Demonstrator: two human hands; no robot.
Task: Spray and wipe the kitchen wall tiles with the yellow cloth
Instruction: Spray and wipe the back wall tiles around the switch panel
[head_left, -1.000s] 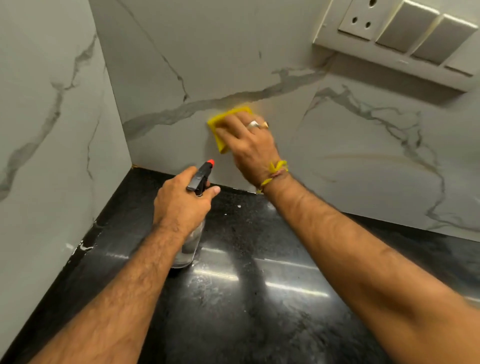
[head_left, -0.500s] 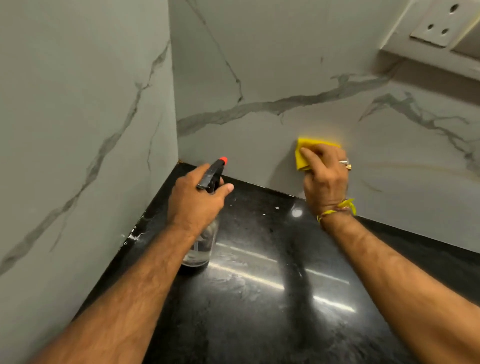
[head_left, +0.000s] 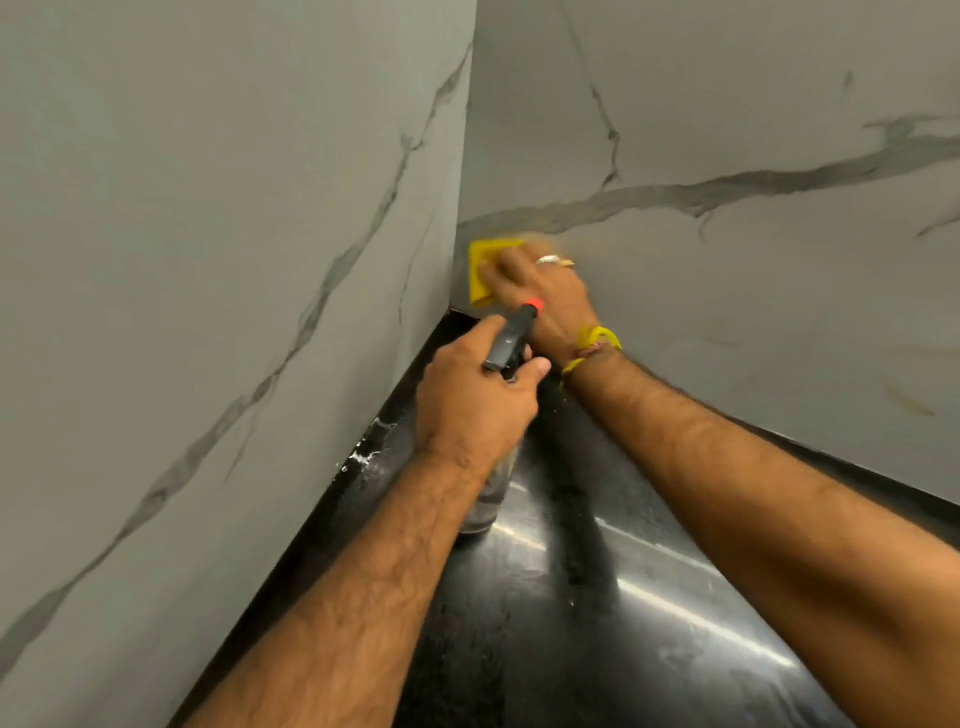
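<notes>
Glossy black stone counter with light streaks, in a corner of grey-veined marble walls

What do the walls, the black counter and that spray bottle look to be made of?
Wall tiles: marble-look tile or stone, pale grey with dark veins and a smooth, low-sheen face; which of the two, I cannot tell.
Counter: probably polished black granite, speckled, with mirror-like light streaks.
Spray bottle: clear body, likely plastic, with a black trigger head and an orange nozzle tip.
</notes>
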